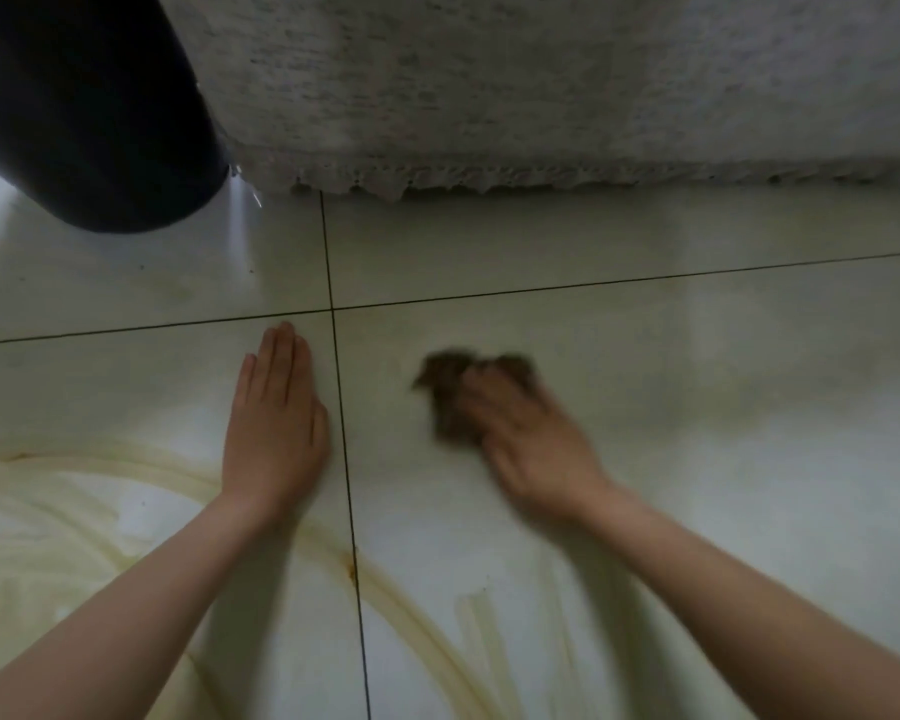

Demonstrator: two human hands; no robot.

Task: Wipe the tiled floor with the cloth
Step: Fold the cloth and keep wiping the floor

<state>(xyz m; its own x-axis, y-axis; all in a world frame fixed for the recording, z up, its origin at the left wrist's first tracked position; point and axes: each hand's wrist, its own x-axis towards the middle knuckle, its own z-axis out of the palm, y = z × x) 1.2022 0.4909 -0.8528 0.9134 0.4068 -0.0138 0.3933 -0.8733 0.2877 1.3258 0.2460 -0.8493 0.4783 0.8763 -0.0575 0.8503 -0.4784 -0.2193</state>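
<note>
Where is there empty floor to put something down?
The tile to the right of the right hand and cloth is bare. So is the strip between the grey fringed cover and the grout line. It is crowded near the left hand and the black bin.

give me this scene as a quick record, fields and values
left hand: flat, fingers straight, palm on the pale glossy tiled floor
right hand: on the crumpled brown cloth, motion-blurred, grip unclear
stains: yellow-brown curved streaks on the near tiles
top left: black rounded object
top: grey-white covering with scalloped lower edge
</note>
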